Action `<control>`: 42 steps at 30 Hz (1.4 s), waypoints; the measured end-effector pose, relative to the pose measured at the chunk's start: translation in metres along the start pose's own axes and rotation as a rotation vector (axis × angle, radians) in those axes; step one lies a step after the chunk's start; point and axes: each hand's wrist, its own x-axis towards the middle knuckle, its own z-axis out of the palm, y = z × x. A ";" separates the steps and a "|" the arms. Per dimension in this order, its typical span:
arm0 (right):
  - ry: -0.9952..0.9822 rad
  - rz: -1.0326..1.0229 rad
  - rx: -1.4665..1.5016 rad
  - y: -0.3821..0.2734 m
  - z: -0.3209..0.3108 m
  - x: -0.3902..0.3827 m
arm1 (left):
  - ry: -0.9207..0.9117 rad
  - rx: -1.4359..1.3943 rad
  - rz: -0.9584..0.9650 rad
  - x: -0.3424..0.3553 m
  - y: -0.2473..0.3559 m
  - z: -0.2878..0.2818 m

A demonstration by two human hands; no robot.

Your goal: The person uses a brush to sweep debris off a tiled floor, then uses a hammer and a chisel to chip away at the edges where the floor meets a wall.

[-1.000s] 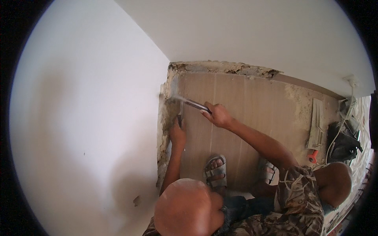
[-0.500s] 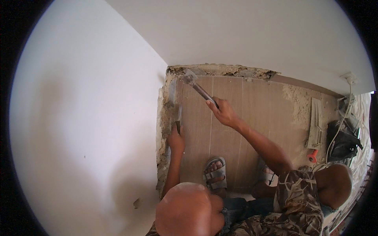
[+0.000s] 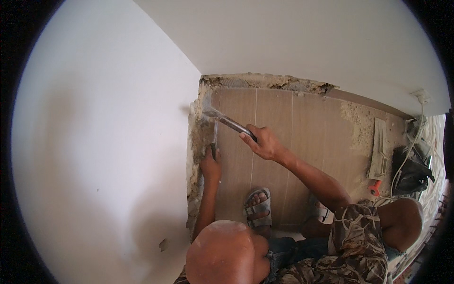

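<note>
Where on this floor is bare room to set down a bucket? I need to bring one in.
The tiles are bare between the right hand holding the hammer and the trowel, and ahead of the sandalled foot. It is crowded along the rubble strip by the left hand with its chisel, and among the cables.

Our left hand (image 3: 211, 164) is stretched forward on a nearly straight arm, fingers curled shut. Our right hand (image 3: 265, 142) sits a bit higher, fist closed tight, forearm running down and right to a bent elbow.
</note>
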 end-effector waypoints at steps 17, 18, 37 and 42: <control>-0.051 0.006 -0.326 0.052 0.024 0.024 | -0.041 -0.014 -0.058 0.003 0.004 0.007; -0.047 0.012 -0.262 0.034 0.021 0.022 | -0.049 0.032 -0.078 -0.002 0.000 0.001; -0.048 -0.028 -0.047 0.007 0.017 0.004 | 0.041 0.039 0.018 -0.013 -0.015 0.008; -0.069 -0.051 -0.304 0.062 0.029 0.014 | -0.054 -0.010 -0.036 -0.010 0.001 0.006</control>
